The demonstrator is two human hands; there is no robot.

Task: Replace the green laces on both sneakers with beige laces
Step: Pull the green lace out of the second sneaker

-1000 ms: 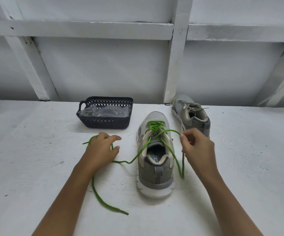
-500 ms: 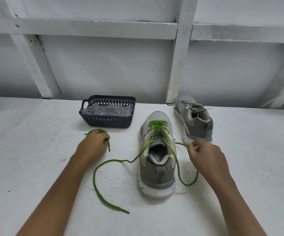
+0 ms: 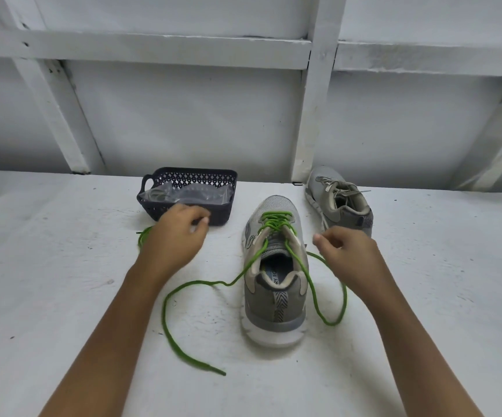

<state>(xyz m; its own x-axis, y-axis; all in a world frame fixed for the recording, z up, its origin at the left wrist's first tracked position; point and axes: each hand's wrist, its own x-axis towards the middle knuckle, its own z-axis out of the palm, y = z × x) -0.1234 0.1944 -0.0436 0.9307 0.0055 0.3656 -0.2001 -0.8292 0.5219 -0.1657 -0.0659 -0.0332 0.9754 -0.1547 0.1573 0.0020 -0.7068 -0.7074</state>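
tabletop white, wall white-beamed; left hand and right hand curled, hold on green lace unclear.

The work surface is a flat board painted white, marked with dark specks and scuffs; it fills the lower half of the frame. Behind it stands a wall of white panels. A horizontal rail crosses the upper frame. A vertical post runs from the top edge, right of centre, down to the surface. A diagonal brace slants at the upper left; a second diagonal brace slants at the upper right. Lighting is even and diffuse, with soft shadows.
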